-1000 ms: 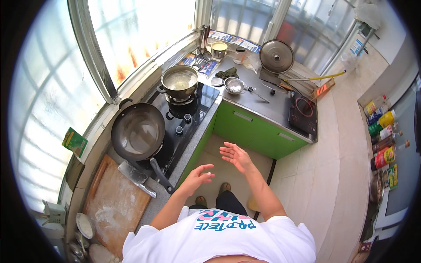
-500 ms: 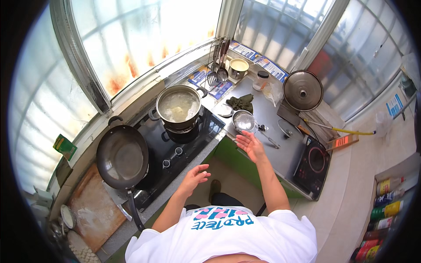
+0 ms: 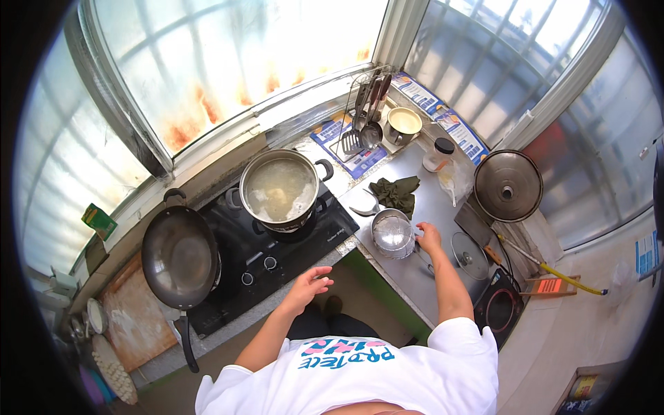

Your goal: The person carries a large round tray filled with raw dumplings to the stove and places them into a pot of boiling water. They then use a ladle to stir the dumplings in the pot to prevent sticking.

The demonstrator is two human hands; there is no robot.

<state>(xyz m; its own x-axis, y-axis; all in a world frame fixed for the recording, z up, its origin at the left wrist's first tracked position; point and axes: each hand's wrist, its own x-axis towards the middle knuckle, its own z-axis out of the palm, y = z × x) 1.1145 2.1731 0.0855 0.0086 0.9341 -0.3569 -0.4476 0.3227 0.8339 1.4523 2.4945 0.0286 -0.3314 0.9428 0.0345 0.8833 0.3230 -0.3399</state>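
My right hand is at the right side of a round metal mesh strainer on the steel counter. Its fingers are partly curled and apart, close to the rim; whether they touch it I cannot tell. Part of the strainer's handle shows beneath that wrist. Over the front edge of the stove hangs my left hand, open and holding nothing. Behind the strainer lie a crumpled dark green cloth and a shiny metal spoon. A glass lid rests just right of my right forearm.
On the black stove stand a pot of cloudy liquid and a dark wok, its handle toward me. Cooking utensils stand in a rack at the back. A jar, large round lid and cleaver are at the right.
My right hand has moved forward and right to the strainer's side, its fingers curling more. My left hand stays over the stove's front edge. The whole view has shifted slightly.
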